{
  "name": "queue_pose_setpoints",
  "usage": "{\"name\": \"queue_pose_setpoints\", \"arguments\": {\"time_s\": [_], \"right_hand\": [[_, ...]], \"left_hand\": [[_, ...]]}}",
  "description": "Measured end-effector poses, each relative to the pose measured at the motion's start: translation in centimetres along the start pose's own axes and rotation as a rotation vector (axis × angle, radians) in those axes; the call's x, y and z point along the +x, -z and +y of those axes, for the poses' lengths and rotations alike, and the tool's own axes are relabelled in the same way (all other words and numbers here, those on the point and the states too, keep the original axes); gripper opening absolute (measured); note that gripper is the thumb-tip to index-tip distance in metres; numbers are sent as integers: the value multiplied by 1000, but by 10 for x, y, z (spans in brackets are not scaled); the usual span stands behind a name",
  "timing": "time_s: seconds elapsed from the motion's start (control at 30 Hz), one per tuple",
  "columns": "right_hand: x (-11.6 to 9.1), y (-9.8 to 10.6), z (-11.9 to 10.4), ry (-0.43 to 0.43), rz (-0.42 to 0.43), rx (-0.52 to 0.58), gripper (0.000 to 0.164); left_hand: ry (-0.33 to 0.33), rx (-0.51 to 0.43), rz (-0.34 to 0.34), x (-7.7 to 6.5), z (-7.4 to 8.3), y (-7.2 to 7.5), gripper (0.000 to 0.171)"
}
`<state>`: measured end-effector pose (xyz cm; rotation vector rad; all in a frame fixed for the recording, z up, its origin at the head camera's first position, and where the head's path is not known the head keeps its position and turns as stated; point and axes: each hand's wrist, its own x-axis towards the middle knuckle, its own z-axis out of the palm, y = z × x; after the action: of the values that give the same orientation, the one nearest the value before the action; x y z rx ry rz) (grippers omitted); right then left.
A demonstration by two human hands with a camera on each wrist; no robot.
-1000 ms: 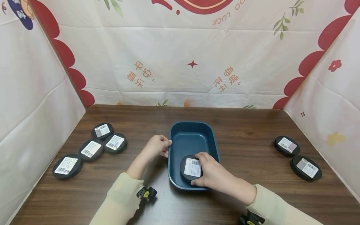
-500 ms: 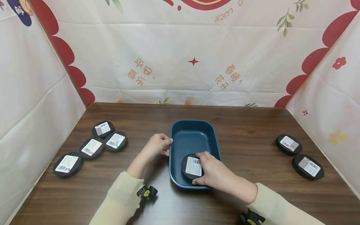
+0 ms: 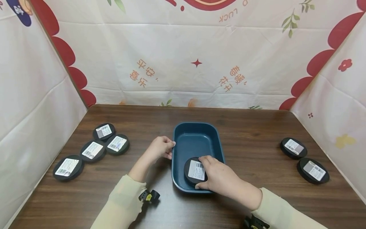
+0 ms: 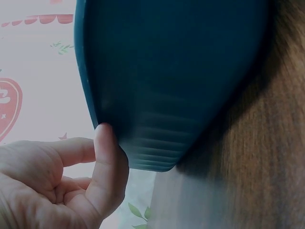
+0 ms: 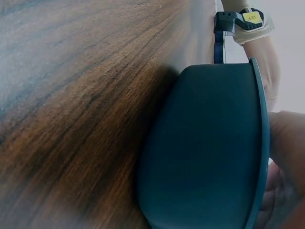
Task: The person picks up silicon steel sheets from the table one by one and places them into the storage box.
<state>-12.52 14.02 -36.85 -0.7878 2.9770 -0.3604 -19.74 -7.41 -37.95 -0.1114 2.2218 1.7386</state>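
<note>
A deep blue rectangular tray (image 3: 194, 143) stands on the table, its outer wall (image 4: 176, 71) filling much of the left wrist view. My left hand (image 3: 161, 147) pinches the tray's left rim between thumb and fingers. Inside the tray's near end lies a flat black round disc (image 3: 191, 181) with a white barcode label facing up. My right hand (image 3: 218, 173) grips that disc from its right side, thumb at the near edge and fingers at the far edge. In the right wrist view the tray's wall hides the disc and most of the fingers.
Several matching labelled discs (image 3: 92, 150) lie grouped on the table's left side. Two more, a farther disc (image 3: 293, 148) and a nearer disc (image 3: 313, 171), lie at the right. A printed white cloth (image 3: 183, 63) hangs behind the brown wooden table (image 3: 251, 133) and along both sides.
The head view shifts slightly between the first two frames. Both hands, the tray and the disc otherwise keep their places.
</note>
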Motion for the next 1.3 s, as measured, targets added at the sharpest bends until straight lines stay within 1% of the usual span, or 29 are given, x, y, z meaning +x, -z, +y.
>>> {"name": "queue_pose_setpoints", "arguments": {"time_s": [0.17, 0.43, 0.57, 0.7, 0.8, 0.93, 1.03, 1.17, 1.3], "right_hand": [[-2, -2, 3, 38, 26, -52, 84], [-4, -4, 8, 88, 47, -69, 87], [-4, -3, 10, 94, 42, -65, 88], [-4, -2, 12, 82, 39, -49, 85], [-5, -2, 13, 93, 57, -55, 84], [-8, -2, 16, 126, 103, -78, 84], [-11, -2, 18, 123, 111, -93, 83], [-13, -1, 20, 92, 75, -100, 85], [-16, 0, 23, 68, 64, -91, 85]], "left_hand": [[4, 2, 7, 0, 0, 0, 16], [4, 14, 11, -1, 1, 0, 16], [3, 9, 11, -1, 1, 0, 17], [4, 7, 9, -1, 1, 0, 17], [5, 4, 10, -1, 1, 0, 17], [4, -2, 11, -1, 0, 0, 16], [5, -4, 11, -1, 0, 0, 15], [8, -4, 10, -1, 0, 0, 15], [8, -3, 10, -1, 0, -1, 15]]}}
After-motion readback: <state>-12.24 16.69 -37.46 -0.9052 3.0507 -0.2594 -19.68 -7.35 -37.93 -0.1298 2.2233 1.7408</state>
